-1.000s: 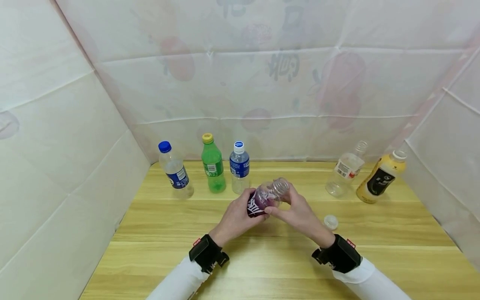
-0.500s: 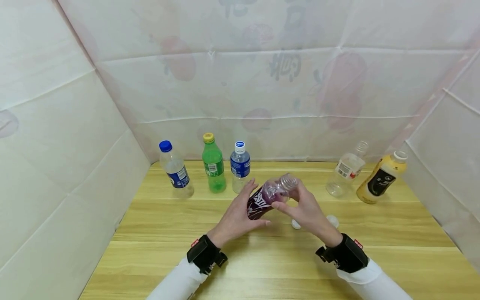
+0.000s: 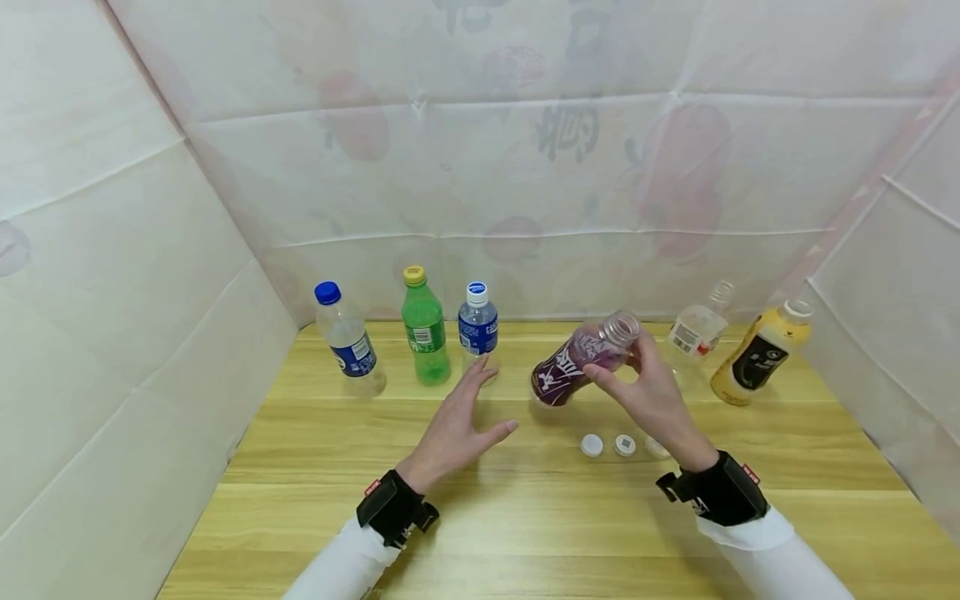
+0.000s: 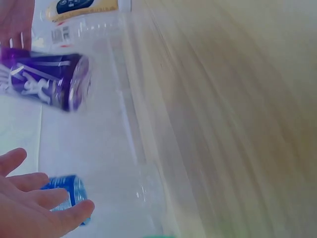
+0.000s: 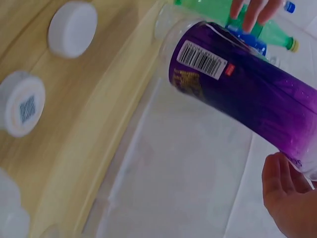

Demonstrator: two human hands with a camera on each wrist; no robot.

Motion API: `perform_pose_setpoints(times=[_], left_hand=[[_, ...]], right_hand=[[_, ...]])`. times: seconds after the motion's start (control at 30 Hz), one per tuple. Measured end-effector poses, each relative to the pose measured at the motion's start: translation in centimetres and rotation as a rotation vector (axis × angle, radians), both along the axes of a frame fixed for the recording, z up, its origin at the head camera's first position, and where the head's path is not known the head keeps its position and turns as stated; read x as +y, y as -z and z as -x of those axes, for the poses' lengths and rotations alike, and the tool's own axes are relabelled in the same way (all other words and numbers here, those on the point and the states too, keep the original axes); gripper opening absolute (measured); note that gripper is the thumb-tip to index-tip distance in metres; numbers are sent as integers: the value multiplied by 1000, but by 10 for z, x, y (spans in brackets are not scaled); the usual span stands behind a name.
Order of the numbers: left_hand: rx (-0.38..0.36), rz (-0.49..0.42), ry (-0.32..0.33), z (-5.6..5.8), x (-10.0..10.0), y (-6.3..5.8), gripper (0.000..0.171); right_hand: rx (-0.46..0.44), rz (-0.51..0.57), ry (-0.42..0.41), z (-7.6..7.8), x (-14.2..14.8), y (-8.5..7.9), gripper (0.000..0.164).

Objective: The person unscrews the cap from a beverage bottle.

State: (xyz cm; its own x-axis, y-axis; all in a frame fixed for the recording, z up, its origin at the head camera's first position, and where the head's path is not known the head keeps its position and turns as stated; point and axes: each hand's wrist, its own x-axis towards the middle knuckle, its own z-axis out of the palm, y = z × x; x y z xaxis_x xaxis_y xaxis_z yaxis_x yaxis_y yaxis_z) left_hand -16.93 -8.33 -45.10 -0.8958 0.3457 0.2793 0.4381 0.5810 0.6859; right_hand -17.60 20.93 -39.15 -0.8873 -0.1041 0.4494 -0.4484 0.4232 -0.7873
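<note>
My right hand (image 3: 651, 400) grips a purple-labelled clear bottle (image 3: 564, 375) near its neck. The bottle is uncapped and tilted, its mouth toward the upper right; the right wrist view shows a barcode on its label. My left hand (image 3: 453, 437) is apart from it, fingers spread and holding nothing. Just beyond the left fingertips stands a blue-labelled bottle with a white cap (image 3: 477, 325). Three caps lie in a row below the purple bottle: a white cap (image 3: 592, 445), a cap with a printed code (image 3: 625, 445) and a third cap (image 3: 656, 448) partly hidden by my right hand.
To the left stand a green bottle with a yellow cap (image 3: 425, 329) and a clear bottle with a blue cap (image 3: 352, 346). An uncapped clear bottle (image 3: 696, 329) and a yellow bottle (image 3: 761, 354) stand at the right. Cloth walls (image 3: 480, 183) border the wooden table (image 3: 510, 525).
The purple bottle has moved right and away from me in my right hand. My left hand has let go of it and drawn back left. Caps under the right hand have come into view.
</note>
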Motion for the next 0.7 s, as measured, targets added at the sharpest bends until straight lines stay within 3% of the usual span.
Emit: perform_pose_setpoints(times=[0.27,0.5,0.7], left_hand=[[-15,-3,-43,1,-16,-4,81],[52,11,-31,1,-25,-2,76],[81,12,-77,2,-34,-3,71]], right_hand=[[-10,-44,155,16,15,1,72],[6,-86,247,32,27,8,71],[17,-114,303,44,31,15,75]])
